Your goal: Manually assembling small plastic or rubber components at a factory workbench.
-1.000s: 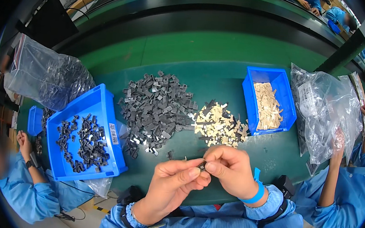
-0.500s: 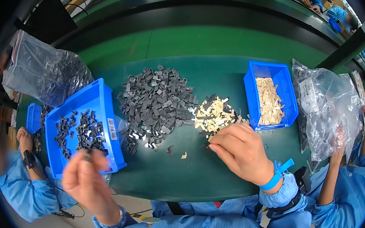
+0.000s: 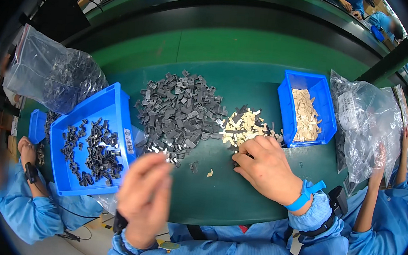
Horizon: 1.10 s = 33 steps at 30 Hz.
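My left hand (image 3: 144, 195) is smeared by motion in front of the near edge of a heap of small black plastic clips (image 3: 181, 108). Whether its fingers hold anything cannot be made out. At the near side of a pile of small cream and black strips (image 3: 245, 128) is my right hand (image 3: 270, 170), its fingers bent and drawn together. A small dark piece (image 3: 235, 164) shows at its thumb and fingertip, partly hidden. One loose cream strip (image 3: 210, 173) and a single black clip (image 3: 193, 167) lie between the hands on the green table (image 3: 226, 202).
A large blue tray (image 3: 126, 120) of black clips stands tilted at left, a plastic bag (image 3: 55, 75) behind it. A smaller blue bin (image 3: 329, 114) with cream strips sits at right beside another clear bag (image 3: 366, 127). Co-workers' arms (image 3: 38, 186) show at both sides.
My left hand has swung right, away from over the blue tray, where a small black piece was at its fingertips. My right hand stays by the strips, its fingers slightly shifted.
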Motion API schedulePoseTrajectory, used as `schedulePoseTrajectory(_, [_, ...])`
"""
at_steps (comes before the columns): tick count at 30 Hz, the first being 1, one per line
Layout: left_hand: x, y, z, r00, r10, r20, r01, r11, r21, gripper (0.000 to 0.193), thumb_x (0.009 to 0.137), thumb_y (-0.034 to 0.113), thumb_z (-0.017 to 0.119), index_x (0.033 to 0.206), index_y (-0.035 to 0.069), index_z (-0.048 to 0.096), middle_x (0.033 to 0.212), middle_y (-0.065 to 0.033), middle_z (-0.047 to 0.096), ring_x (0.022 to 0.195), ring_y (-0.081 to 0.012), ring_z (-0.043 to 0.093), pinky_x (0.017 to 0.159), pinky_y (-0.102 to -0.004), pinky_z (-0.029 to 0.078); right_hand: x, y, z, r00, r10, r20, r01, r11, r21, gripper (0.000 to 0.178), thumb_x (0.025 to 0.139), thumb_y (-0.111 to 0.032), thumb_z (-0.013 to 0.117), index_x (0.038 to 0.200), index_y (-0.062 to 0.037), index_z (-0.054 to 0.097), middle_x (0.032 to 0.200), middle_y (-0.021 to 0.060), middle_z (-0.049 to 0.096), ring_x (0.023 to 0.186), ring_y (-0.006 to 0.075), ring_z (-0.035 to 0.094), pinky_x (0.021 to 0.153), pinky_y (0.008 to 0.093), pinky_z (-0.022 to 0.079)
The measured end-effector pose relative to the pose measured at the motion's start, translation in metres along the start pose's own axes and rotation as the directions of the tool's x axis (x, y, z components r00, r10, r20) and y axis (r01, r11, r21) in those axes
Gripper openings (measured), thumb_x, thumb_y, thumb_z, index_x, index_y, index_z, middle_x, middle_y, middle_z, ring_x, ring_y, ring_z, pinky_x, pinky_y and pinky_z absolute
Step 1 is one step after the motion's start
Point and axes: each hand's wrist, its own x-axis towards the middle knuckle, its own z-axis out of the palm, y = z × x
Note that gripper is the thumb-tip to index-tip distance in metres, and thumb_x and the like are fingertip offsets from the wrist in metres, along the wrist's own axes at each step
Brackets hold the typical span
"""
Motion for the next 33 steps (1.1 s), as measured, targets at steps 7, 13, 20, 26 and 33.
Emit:
schedulePoseTrajectory(7, [-0.019, -0.003, 0.041, 0.944, -0.201, 0.261, 0.300, 0.854, -0.425, 0.018, 0.077, -0.004, 0.057, 0.095, -0.007, 0.061, 0.098, -0.0155, 0.056, 0.081, -0.0204, 0.061, 0.066, -0.0260, 0.052, 0.003, 0.009, 0.009, 0.983, -0.173, 0.054, 0.177, 0.981, -0.080, 0.023, 0.059, -0.013, 0.068, 0.079, -0.0053, 0.060, 0.082, 0.0031, 0.052, 0.082, 0.0204, 0.049, 0.074, 0.0331, 0.038])
schedulePoseTrajectory(13, [-0.020, -0.005, 0.049, 0.870, -0.343, 0.355, 0.488, 0.704, -0.516, 0.021, 0.079, -0.002, 0.057, 0.100, -0.004, 0.059, 0.097, -0.0139, 0.057, 0.078, -0.0173, 0.061, 0.061, -0.0244, 0.052, 0.006, 0.012, 0.010, 0.992, -0.124, -0.008, 0.124, 0.992, 0.005, 0.020, 0.061, -0.013, 0.068, 0.078, -0.0066, 0.058, 0.082, 0.0030, 0.051, 0.080, 0.0204, 0.049, 0.071, 0.0323, 0.038])
schedulePoseTrajectory(20, [-0.013, 0.002, 0.049, 0.599, -0.428, 0.677, 0.799, 0.254, -0.546, 0.021, 0.083, 0.006, 0.056, 0.097, -0.008, 0.059, 0.084, -0.0164, 0.060, 0.066, -0.0212, 0.062, 0.050, -0.0261, 0.052, 0.003, 0.002, 0.002, 0.944, -0.187, -0.272, 0.233, 0.961, 0.147, 0.011, 0.064, -0.012, 0.060, 0.072, -0.0077, 0.056, 0.075, 0.0019, 0.053, 0.072, 0.0179, 0.051, 0.068, 0.0314, 0.038])
schedulePoseTrajectory(26, [-0.012, 0.007, 0.046, 0.616, -0.298, 0.729, 0.781, 0.117, -0.613, 0.018, 0.083, 0.005, 0.057, 0.095, -0.007, 0.061, 0.083, -0.0141, 0.061, 0.065, -0.0157, 0.060, 0.052, -0.0232, 0.050, -0.001, -0.012, -0.011, 0.886, -0.273, -0.375, 0.329, 0.939, 0.095, 0.018, 0.060, -0.014, 0.059, 0.077, -0.0075, 0.061, 0.081, 0.0019, 0.058, 0.072, 0.0166, 0.052, 0.064, 0.0311, 0.038])
schedulePoseTrajectory(33, [-0.012, 0.009, 0.046, 0.730, -0.258, 0.633, 0.682, 0.226, -0.695, 0.014, 0.083, 0.001, 0.055, 0.094, -0.007, 0.061, 0.082, -0.0135, 0.061, 0.064, -0.0148, 0.060, 0.052, -0.0219, 0.049, 0.001, -0.016, -0.018, 0.907, -0.190, -0.376, 0.276, 0.942, 0.190, 0.018, 0.062, -0.013, 0.066, 0.079, -0.0075, 0.062, 0.081, 0.0018, 0.057, 0.071, 0.0172, 0.052, 0.064, 0.0315, 0.037])
